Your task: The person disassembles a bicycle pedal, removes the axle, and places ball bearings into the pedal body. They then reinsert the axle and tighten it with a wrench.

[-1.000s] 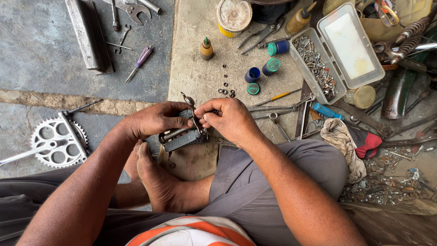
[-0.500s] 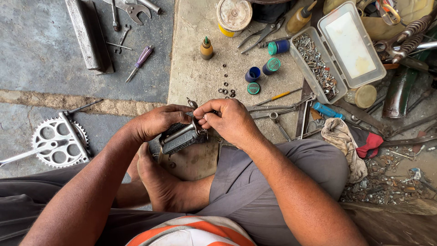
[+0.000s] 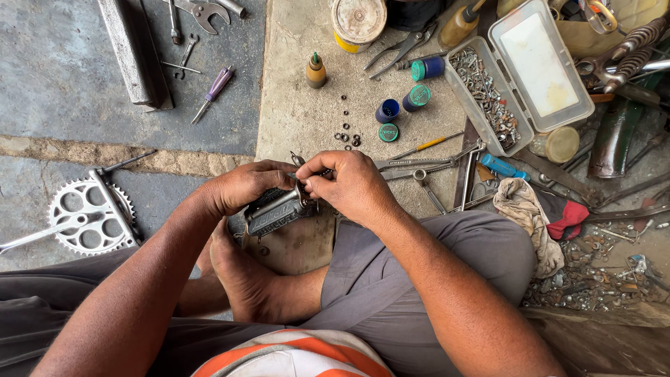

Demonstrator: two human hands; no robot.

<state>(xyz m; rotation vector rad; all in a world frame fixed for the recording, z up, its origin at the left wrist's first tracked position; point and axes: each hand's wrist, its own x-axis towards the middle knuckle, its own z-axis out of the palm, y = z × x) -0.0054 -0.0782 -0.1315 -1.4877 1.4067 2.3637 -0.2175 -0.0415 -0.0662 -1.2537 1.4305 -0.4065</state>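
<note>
Left hand point(image 3: 244, 187) wraps over the top of a dark bicycle pedal point(image 3: 273, 211), fingers closed round the body so it can't turn; pedal held above the bare foot point(image 3: 241, 276), between the two hands, close to the lap for control. Right hand point(image 3: 352, 185) closed in a pinch at the pedal's axle end, thumb and fingertips working a small part there; the part itself is too small to make out. Both hands touch the pedal and meet at its right end.

Just beyond the hands, on the concrete slab point(image 3: 300, 105): a scatter of small loose nuts or bearings point(image 3: 347, 132), kept within easy reach and on flat ground so they don't roll off. Near them three small blue and green caps or pots point(image 3: 401, 112) and a little oil bottle point(image 3: 316, 71), upright. Just right of the right hand lie spanners and flat wrenches point(image 3: 429, 167), fanned out for quick grabbing, and a yellow-handled screwdriver point(image 3: 426, 145). Further right, an open plastic box of screws and bits point(image 3: 488, 98), lid flipped back, plus a rag point(image 3: 523, 209).

Well left of the left hand, a chainring with crank arm point(image 3: 87, 220) lies flat, set aside. Far beyond the left hand: purple-handled screwdriver point(image 3: 213, 92), metal bar point(image 3: 132, 49), adjustable wrench point(image 3: 202, 10).
</note>
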